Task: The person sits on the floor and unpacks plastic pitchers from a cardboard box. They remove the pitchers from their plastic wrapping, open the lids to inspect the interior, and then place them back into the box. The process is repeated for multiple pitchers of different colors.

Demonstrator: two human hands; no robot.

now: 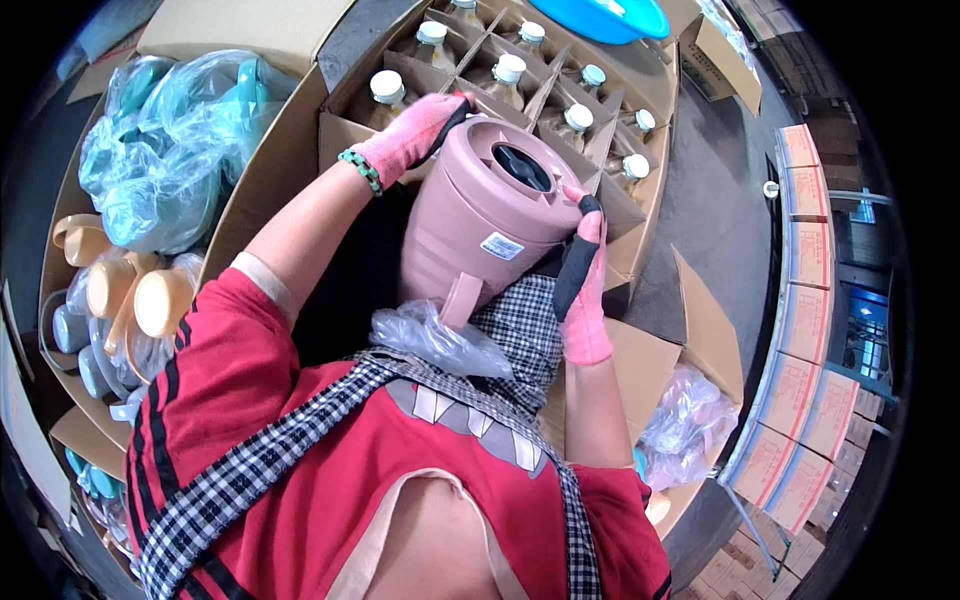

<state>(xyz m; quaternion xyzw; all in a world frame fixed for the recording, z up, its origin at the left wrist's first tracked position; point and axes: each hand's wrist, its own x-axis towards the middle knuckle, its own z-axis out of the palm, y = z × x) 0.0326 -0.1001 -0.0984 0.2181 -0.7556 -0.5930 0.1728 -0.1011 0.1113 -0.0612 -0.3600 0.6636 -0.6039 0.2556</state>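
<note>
A dusty-pink plastic jug body [450, 225] is tilted in front of my torso, its round end with a dark central opening [522, 167] facing up and away. My left hand [415, 135], in a pink glove with dark fingertips, holds its far left rim. My right hand [585, 270], gloved alike, grips the rim's right side with the thumb near the top. A pink handle [461, 299] sticks out toward me beside a small white label [502, 246]. Crumpled clear plastic [440, 342] lies around the jug's lower end against my checked apron.
Ahead stands a divided carton [640, 225] of white-capped clear bottles [508, 75], with a blue basin [600, 18] beyond. The left carton [255, 165] holds bagged teal parts [165, 205] and cream ones [165, 302]. An open carton [712, 355] with plastic bags sits right, near stacked boxes [785, 390].
</note>
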